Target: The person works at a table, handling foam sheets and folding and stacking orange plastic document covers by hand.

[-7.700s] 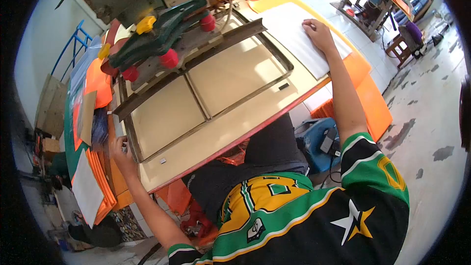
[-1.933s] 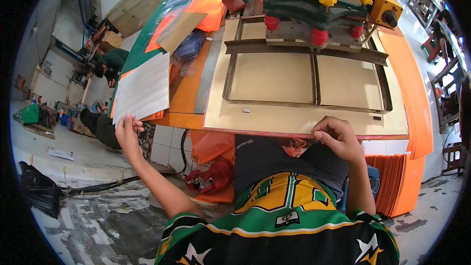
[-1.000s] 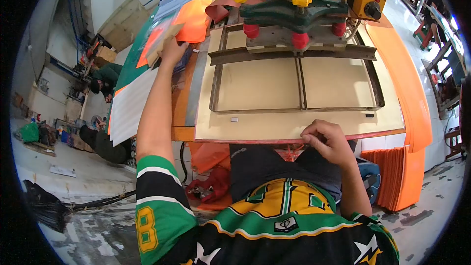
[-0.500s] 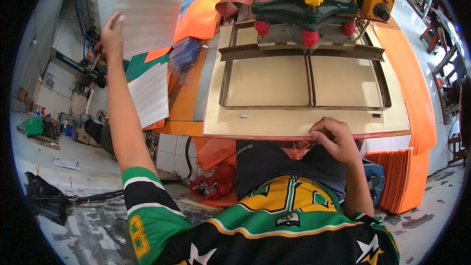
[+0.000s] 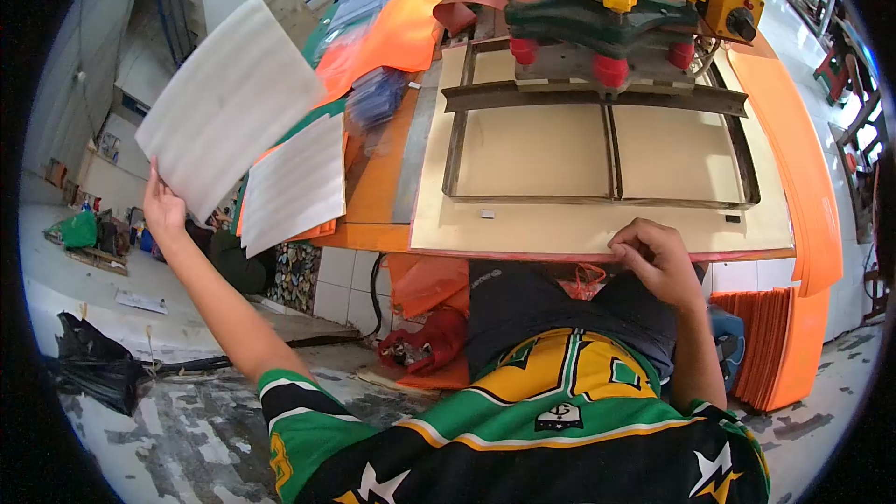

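Note:
Raised at the left, a white foam-like sheet [image 5: 233, 98] is gripped at its lower corner by my left hand [image 5: 165, 205]. Below and right of it, another whitish sheet [image 5: 299, 177] lies on orange sheets at the table's left edge. My right hand [image 5: 653, 252] is curled at the front edge of the cream board [image 5: 551, 231], its fingertips pinched; whether anything is between them I cannot make out. On the board rests a dark metal frame [image 5: 611, 154] with a middle bar, partly under the green press head [image 5: 597, 26].
A yellow control box [image 5: 733, 7] is beside the press. Orange sheets [image 5: 793, 159] hang along the table's right side, above a stack of orange pieces [image 5: 765, 345]. Clear plastic [image 5: 378, 98] lies left of the board. A black bag [image 5: 93, 364] is on the floor.
My left hand moved from the pile's far side to the left and down, lifting a sheet, which now tilts toward me. My right hand has stayed by the board's edge. The view has shifted slightly.

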`<state>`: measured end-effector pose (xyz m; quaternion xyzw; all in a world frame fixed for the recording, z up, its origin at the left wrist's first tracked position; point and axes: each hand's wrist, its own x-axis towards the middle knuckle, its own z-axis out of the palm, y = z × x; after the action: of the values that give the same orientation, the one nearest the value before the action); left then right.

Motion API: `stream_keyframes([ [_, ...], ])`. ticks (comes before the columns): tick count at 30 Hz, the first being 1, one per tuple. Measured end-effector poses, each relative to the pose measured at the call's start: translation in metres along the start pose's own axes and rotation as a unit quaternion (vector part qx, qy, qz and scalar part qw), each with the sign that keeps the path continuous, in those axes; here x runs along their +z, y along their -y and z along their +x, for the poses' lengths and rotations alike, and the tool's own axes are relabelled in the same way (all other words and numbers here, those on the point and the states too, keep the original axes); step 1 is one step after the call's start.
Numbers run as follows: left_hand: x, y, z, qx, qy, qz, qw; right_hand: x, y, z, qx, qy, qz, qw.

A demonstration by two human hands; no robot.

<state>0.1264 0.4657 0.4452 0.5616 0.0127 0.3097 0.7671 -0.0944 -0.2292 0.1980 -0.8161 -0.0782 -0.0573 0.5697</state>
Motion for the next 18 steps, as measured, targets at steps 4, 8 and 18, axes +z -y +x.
stream_keyframes([
  [4, -0.086, 0.042, 0.047, -0.113, 0.013, 0.023, 0.993, 0.000, -0.005, 0.001, -0.007, 0.008, -0.011, 1.000],
  [8, -0.053, 0.091, 0.008, -0.080, -0.057, 0.407, 0.908, 0.001, -0.006, 0.002, -0.011, 0.000, -0.004, 1.000],
  [18, 0.110, 0.158, -0.153, 0.122, 0.335, 0.581, 0.732, -0.002, -0.002, 0.001, 0.003, 0.010, -0.006, 1.000],
])
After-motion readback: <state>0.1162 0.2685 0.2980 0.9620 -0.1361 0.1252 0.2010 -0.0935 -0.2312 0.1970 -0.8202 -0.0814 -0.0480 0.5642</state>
